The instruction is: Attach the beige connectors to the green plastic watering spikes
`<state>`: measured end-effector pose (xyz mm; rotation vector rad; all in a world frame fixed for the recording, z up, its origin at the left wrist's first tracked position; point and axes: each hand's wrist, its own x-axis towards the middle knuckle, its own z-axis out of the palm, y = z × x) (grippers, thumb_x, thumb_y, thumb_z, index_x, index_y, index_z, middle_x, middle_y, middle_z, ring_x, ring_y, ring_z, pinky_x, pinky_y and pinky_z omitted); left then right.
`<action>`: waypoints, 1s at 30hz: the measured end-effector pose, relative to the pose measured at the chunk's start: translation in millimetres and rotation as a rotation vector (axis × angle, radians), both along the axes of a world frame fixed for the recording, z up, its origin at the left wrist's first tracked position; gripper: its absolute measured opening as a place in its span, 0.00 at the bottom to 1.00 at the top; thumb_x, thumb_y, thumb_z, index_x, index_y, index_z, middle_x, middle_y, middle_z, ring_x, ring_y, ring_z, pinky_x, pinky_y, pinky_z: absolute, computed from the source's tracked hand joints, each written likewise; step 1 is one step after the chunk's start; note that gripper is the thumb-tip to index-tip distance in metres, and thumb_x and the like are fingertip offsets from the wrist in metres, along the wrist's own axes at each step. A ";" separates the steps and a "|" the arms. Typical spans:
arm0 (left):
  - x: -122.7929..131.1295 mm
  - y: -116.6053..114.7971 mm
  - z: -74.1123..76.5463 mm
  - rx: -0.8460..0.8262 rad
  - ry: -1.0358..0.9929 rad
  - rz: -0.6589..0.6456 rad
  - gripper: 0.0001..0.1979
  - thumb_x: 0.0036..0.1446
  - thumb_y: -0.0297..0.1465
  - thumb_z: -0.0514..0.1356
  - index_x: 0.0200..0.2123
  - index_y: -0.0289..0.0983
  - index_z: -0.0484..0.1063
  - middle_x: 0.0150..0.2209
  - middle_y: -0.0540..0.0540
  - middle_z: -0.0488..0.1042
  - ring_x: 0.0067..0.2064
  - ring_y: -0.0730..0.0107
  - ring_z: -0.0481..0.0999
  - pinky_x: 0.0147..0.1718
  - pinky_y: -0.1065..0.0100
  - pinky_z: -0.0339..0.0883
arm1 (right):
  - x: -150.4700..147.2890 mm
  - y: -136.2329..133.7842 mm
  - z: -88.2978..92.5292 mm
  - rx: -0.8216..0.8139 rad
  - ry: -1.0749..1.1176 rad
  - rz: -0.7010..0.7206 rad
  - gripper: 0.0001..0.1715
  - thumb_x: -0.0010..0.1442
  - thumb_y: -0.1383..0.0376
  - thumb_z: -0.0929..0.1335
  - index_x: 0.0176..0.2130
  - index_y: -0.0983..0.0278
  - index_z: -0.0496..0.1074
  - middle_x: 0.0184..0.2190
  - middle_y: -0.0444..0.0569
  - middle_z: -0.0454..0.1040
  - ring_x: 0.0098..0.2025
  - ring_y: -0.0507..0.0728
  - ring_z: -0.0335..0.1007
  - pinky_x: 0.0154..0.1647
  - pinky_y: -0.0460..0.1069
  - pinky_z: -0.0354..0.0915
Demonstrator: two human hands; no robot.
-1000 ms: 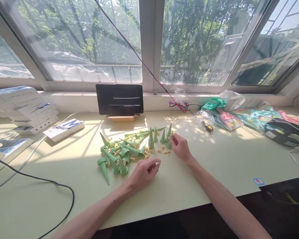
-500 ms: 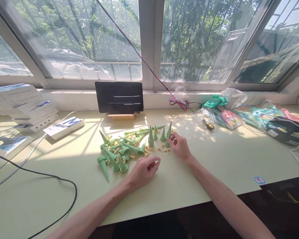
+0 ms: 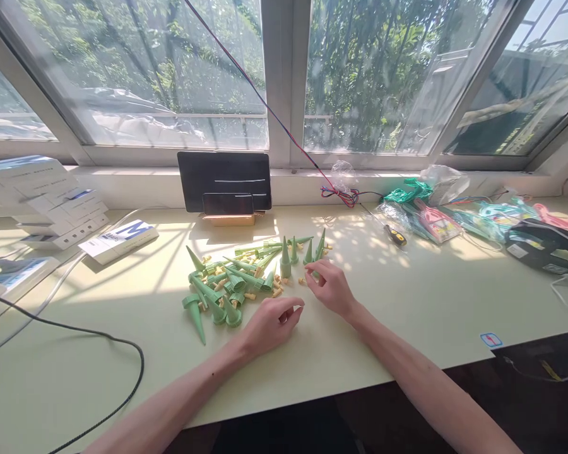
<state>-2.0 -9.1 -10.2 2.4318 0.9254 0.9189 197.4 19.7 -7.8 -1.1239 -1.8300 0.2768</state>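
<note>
A pile of green plastic cones (image 3: 227, 284) lies on the pale table (image 3: 407, 302), mixed with several small tan pieces (image 3: 277, 290). A few cones (image 3: 285, 257) stand upright at the pile's right end. My left hand (image 3: 272, 321) rests on the table just below the pile, its fingers curled against the thumb; what they hold, if anything, is hidden. My right hand (image 3: 331, 289) lies to the right of the upright cones, fingertips pinched together over the tan pieces and a cone's base. I cannot make out what they grip.
A dark tablet (image 3: 224, 183) on a wooden stand leans at the window sill. White boxes (image 3: 47, 195) and a box with a blue M (image 3: 118, 239) sit left. A black cable (image 3: 99, 340) crosses front left. A screwdriver (image 3: 395, 236), bagged items (image 3: 435, 221) and a black object (image 3: 544, 246) lie right.
My right hand has drawn back from the rightmost upright cone, moving left and nearer to me, and its fingers have closed into a pinch. The left hand has barely moved.
</note>
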 end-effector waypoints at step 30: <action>0.8 -1.0 8.7 0.032 0.082 -0.013 0.10 0.63 0.26 0.53 0.34 0.36 0.75 0.19 0.54 0.64 0.21 0.78 0.57 0.23 0.74 0.53 | -7.5 2.7 -17.1 -0.206 -0.158 0.075 0.14 0.63 0.73 0.65 0.47 0.63 0.73 0.40 0.49 0.75 0.29 0.51 0.68 0.35 0.48 0.66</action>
